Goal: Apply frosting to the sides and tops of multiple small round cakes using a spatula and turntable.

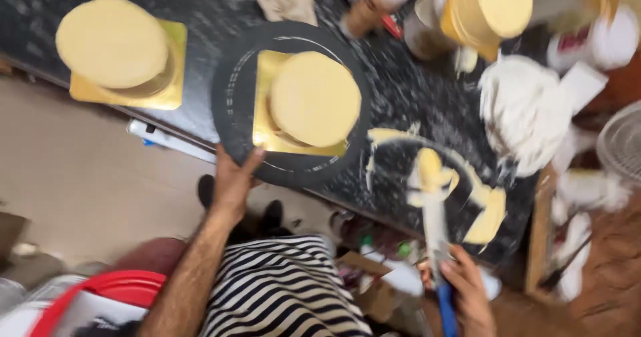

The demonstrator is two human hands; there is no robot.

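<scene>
A round pale-yellow cake (315,99) sits on a gold square board (266,103) on a black turntable (235,90). My left hand (232,180) grips the turntable's near edge. My right hand (467,290) holds a blue-handled spatula (433,197) whose blade carries a lump of yellow cream. The blade hovers over a black bowl (407,170) smeared with the same cream. The picture is blurred by motion.
A second cake on a gold board (113,43) stands at the left of the dark speckled counter (200,17). A third cake (491,7), a white crumpled cloth (524,110), bottles and a mesh fan cover (621,143) crowd the right. A red-rimmed bin (100,293) sits on the floor.
</scene>
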